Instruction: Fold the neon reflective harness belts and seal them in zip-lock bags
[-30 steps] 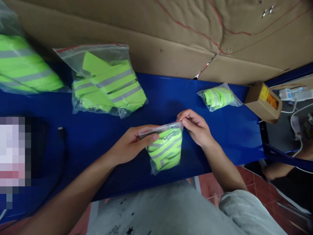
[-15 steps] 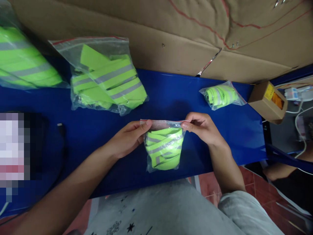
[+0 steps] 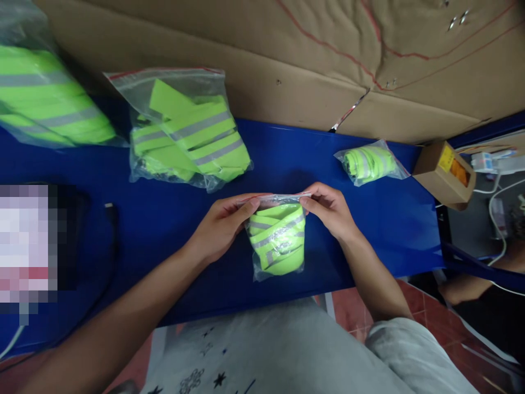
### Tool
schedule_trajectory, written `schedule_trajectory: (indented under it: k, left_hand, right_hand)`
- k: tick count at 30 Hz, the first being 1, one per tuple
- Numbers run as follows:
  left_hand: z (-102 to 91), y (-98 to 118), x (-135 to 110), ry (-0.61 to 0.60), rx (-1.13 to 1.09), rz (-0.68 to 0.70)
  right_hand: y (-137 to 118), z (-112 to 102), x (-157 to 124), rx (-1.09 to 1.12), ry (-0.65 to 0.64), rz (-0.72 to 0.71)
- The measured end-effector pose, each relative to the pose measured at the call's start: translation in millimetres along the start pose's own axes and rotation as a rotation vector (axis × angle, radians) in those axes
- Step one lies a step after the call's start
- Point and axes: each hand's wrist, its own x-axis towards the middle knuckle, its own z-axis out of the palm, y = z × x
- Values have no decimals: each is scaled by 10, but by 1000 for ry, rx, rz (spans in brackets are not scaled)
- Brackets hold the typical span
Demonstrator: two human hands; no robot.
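Observation:
A small clear zip bag (image 3: 279,241) hangs between my hands over the blue table, with a folded neon-yellow strap with grey reflective stripes inside it. My left hand (image 3: 225,224) pinches the left end of its red-edged zip top, thumb in front. At the right end of the same top edge, my right hand (image 3: 328,209) grips with thumb and bent fingers. The bag's top is stretched nearly straight. From these frames I cannot tell whether the zip is sealed along its whole length.
Larger bags of neon straps, one in the middle left (image 3: 192,137) and one at the far left (image 3: 53,104), lie at the back. A smaller bag (image 3: 371,162) sits near a cardboard box (image 3: 445,175). A black cable (image 3: 111,235) runs left; another person's arm (image 3: 471,284) shows right.
Both hands have risen slightly with the bag, and the right hand has come a little closer to the left. The view has shifted a bit.

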Motion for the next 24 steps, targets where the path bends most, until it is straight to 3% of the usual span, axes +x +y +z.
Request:
schedule_trajectory:
  k: [5,11,16,24]
  left_hand:
    - [-12,2,-9,-43,-10,14]
    - [-31,16,3,-102,-152,-151]
    - [-1,-2,-12,-75,-80,-84]
    - [31,-48,-16,-53,-2,-9]
  right_hand:
    - [-35,8,15,15,-9,11]
    - [-52,-13,0,2,48,-40]
    - [-71,-2,5,-36,-72,58]
    - [11,76,-2,-59,9,-18]
